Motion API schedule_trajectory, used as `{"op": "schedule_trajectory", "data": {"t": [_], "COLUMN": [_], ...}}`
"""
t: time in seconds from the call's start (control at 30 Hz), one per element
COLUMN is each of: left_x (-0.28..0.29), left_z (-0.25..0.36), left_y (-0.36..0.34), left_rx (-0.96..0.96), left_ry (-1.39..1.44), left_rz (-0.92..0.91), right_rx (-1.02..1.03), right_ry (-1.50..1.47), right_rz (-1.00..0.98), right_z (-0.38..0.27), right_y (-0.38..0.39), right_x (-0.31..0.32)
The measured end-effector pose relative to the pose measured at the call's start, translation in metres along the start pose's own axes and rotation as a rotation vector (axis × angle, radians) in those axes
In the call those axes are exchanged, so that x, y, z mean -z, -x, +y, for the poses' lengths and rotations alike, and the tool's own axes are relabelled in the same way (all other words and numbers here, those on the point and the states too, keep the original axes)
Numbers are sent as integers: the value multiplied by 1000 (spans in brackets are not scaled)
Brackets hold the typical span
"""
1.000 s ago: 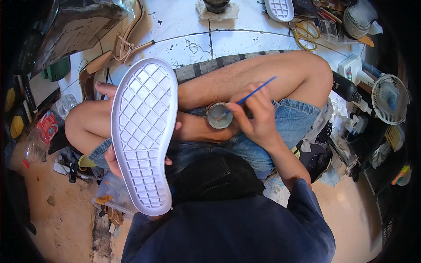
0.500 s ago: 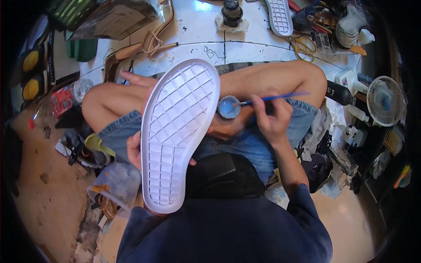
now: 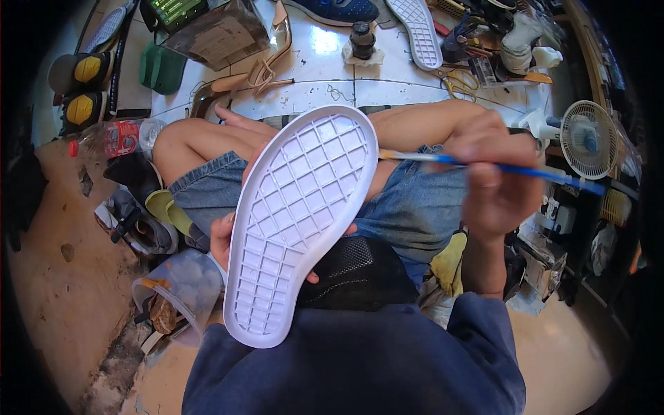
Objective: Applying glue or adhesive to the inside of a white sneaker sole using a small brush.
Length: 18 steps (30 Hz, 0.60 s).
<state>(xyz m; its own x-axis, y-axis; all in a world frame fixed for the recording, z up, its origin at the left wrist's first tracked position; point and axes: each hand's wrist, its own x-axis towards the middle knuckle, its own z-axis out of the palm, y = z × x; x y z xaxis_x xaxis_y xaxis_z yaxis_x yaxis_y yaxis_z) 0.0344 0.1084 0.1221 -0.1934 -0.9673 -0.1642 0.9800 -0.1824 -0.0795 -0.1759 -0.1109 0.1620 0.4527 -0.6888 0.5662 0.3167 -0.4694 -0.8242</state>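
My left hand (image 3: 222, 240) grips a white shoe sole (image 3: 301, 218) from beneath, with some fingers showing at its left edge and fingertips at its right. The sole lies tilted above my lap, its gridded inner side facing up. Between finger and thumb, my right hand (image 3: 499, 176), partly blurred, holds a paintbrush (image 3: 415, 158) with a blue handle. The bristles are right beside the upper right rim of the sole; whether they touch it I cannot tell. No cup shows in view now.
Ahead on the white tiles are a dark jar (image 3: 362, 41), another white sole (image 3: 418, 34), yellow-handled scissors (image 3: 460, 83) and a strappy heeled sandal (image 3: 261, 75). A plastic bottle (image 3: 124, 137) and a clear bucket (image 3: 187, 294) are at left. A small fan (image 3: 588, 139) stands at right.
My right hand has lifted the brush from the small cup and moved right and up, bringing the bristles beside the sole's edge. The sole has shifted slightly right and tilted; the cup is out of sight.
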Motion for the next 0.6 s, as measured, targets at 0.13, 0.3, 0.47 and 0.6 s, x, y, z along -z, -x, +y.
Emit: {"op": "schedule_trajectory", "data": {"t": [0.13,0.3,0.47,0.6], "left_x": [-11,-20,-24,-11], "left_z": [-11,-13,-9,-6], "left_y": [-5,2,4,20], "left_rx": [-115,-164,-133,-90], "left_ry": [49,29,-126,-119], "left_rz": [-66,11,-1,-10], "right_rx": [224,188,171,159], "right_ry": [380,521,476,576], "right_rz": [-256,-321,-283,-384], "right_z": [-8,-14,-26,-25], "right_y": [-9,-5,-7,-8], "right_x": [-20,-31,-34,-38]}}
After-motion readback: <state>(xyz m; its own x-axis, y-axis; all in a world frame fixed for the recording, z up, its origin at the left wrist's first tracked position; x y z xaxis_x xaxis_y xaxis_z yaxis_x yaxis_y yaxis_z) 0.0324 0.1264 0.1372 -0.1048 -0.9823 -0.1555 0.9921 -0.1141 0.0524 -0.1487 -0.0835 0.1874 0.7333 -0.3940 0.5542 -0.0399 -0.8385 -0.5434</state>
